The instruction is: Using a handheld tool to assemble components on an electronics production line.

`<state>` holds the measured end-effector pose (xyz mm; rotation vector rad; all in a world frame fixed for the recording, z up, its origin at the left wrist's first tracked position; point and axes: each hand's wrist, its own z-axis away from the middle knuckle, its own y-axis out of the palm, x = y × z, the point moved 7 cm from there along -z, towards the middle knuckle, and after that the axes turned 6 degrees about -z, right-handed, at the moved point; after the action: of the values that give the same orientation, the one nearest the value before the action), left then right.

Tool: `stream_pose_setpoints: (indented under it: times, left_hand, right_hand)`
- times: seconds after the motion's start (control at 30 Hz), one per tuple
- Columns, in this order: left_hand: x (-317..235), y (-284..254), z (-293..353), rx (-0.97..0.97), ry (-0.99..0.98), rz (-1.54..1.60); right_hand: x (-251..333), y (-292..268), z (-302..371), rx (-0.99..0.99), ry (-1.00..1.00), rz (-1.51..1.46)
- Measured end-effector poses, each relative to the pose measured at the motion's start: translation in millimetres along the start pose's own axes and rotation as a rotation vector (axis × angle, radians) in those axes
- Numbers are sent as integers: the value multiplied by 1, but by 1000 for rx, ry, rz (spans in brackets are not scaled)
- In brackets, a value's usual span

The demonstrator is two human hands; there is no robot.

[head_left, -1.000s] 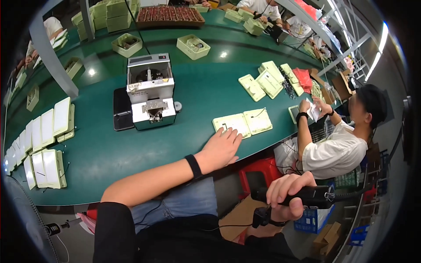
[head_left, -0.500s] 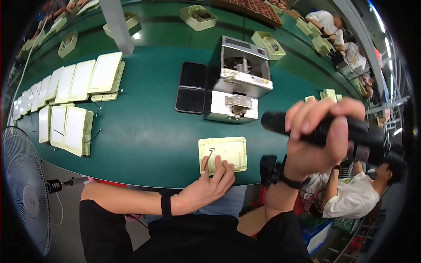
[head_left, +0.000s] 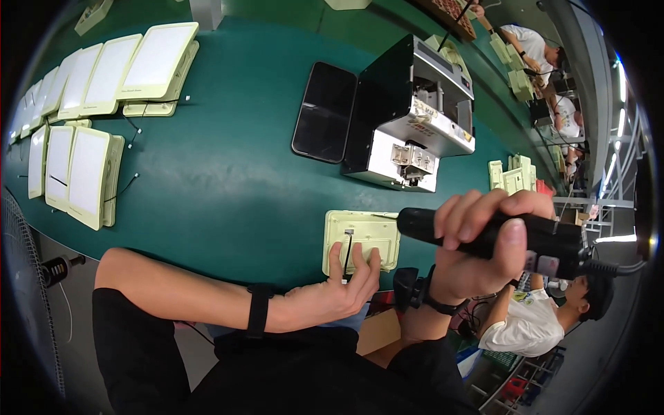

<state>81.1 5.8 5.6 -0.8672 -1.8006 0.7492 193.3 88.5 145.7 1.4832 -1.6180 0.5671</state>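
A pale green plastic cover (head_left: 379, 259) lies on the green table in front of me, its ribbed inside facing up. A short black cable (head_left: 348, 250) with a small connector lies across it and passes between the fingers of my left hand (head_left: 332, 294). Those fingers are stretched out and spread, resting on the cover's near part. My right hand (head_left: 484, 228) is wrapped round a black electric screwdriver (head_left: 420, 223), held nearly level. Its nose points left over the cover's far right corner; I cannot tell whether the thin bit touches it.
A metal-cased machine (head_left: 415, 117) stands beyond the cover, with a black phone-like slab (head_left: 325, 111) beside it. Rows of pale panels with white faces (head_left: 90, 176) and loose cables fill the left. More green parts (head_left: 513, 176) lie right. A person (head_left: 529, 318) sits close on the right.
My right hand has brought the screwdriver down and left, its nose now by the cover. My left fingers stay on the cover. The whole view has shifted.
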Motion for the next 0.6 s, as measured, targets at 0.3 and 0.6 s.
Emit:
stream_pose_setpoints:
  times: [0.3,0.6]
  left_hand:
    - [1,2,-1,15,58,67]
    - [0,8,7,-7,32,24]
  right_hand:
    - [-20,14,13,48,17,32]
    - [-28,20,14,51,30,26]
